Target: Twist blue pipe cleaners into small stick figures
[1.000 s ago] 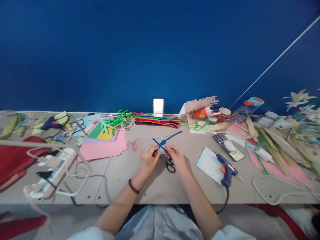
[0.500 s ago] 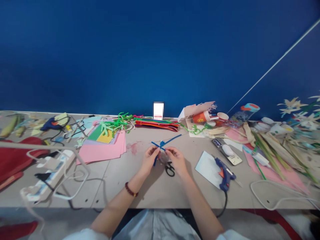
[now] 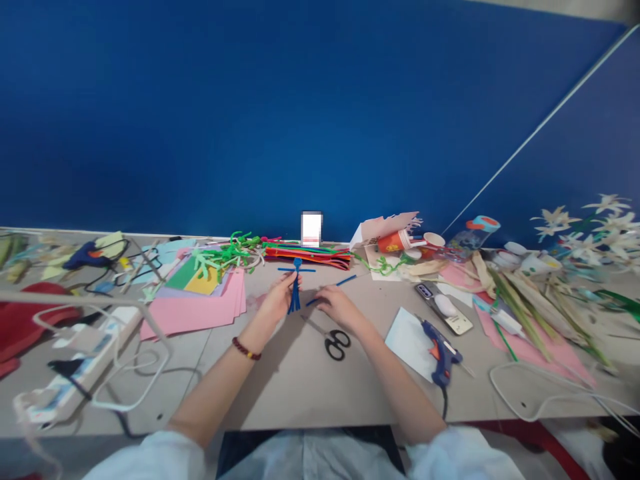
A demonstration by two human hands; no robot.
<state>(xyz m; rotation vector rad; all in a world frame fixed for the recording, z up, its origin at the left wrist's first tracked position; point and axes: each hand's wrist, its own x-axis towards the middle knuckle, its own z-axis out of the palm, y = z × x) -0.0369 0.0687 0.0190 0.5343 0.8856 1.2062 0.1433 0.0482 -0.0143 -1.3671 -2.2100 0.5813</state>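
While the left hand (image 3: 277, 300) holds a blue pipe-cleaner figure (image 3: 296, 287) upright above the tabletop (image 3: 280, 393), its fingers (image 3: 290, 283) are closed on the figure below the crossbar. Right hand (image 3: 340, 308) low, centre of frame, just beside a short blue pipe cleaner (image 3: 340, 283); whether its fingers (image 3: 324, 300) grip that piece, cannot tell. Black-handled scissors (image 3: 336, 345) lie open-bladed below the hands.

Tabletop pale grey, crowded along the far edge. Left of centre, a stack of pink paper (image 3: 193, 310) with bright green pipe-cleaner scraps (image 3: 225, 250) on top. Far edge, centre: a bundle of multicoloured pipe cleaners (image 3: 307, 255), with a blurred white card (image 3: 311, 229) behind it. Lower right, a blue glue gun (image 3: 439, 353) rests on a white card (image 3: 409, 343). Right side: dried husk strips (image 3: 525, 313), white paper flowers (image 3: 585, 233). Lower left: a power strip (image 3: 85, 360) with tangled white cords. Behind everything, a deep blue wall (image 3: 250, 120) fills the upper frame.
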